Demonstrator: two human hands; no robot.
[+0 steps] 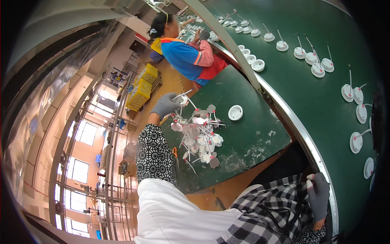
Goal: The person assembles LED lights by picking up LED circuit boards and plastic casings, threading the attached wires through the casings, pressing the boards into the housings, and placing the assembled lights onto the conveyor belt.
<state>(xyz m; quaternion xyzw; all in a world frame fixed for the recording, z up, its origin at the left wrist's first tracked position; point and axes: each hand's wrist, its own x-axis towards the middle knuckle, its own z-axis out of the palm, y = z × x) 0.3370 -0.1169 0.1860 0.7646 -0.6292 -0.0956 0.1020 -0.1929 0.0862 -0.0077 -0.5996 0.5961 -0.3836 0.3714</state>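
My left hand, in a grey glove, reaches to the far left part of the green table. Its fingers are closed on a small white part with a wire lead, partly hidden by the glove. Just below it lies a tangled heap of similar white wired parts, with red bits on the leads. A round white cup-shaped housing stands alone to the right of the heap. My right hand, gloved with bare fingertips, is beside the conveyor's metal edge. It looks open and I see nothing in it.
Orange-handled scissors lie at the table's left edge. On the right runs a green conveyor with several round white wired units and empty housings. A slanted metal post rises at the table's corner. Beyond sits a co-worker; yellow crates stand behind.
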